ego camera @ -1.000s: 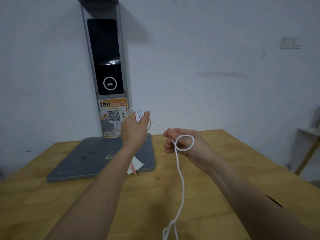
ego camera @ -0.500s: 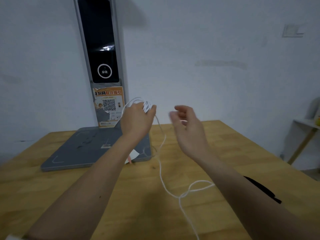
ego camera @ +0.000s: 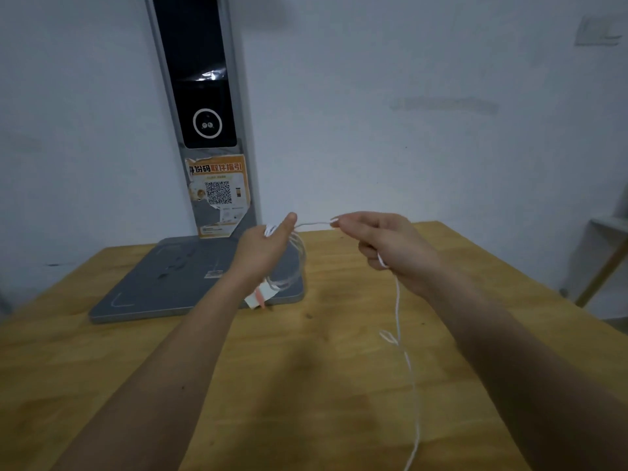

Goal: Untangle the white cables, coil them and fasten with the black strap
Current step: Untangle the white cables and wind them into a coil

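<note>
Two bare hands work one white cable (ego camera: 397, 300) above a wooden table (ego camera: 306, 385). The right hand (ego camera: 390, 248) pinches the cable between thumb and fingertips (ego camera: 339, 223), the remaining fingers curled around the strand that drops from the fist toward the near table edge, a small kink blurred partway down. A short taut run of cable spans the gap to the left hand (ego camera: 268, 246), whose thumb points up while its fingers, mostly hidden behind the palm, hold several gathered loops (ego camera: 295, 263); the loop count cannot be told through motion blur. Below the left wrist hangs one white-and-pink tag (ego camera: 260, 295). Beyond the fingers stands one grey scanner stand (ego camera: 190, 277) with a flat base, a dark upright panel and one orange QR-code sticker (ego camera: 219, 188), backed by a white wall (ego camera: 424, 130).
</note>
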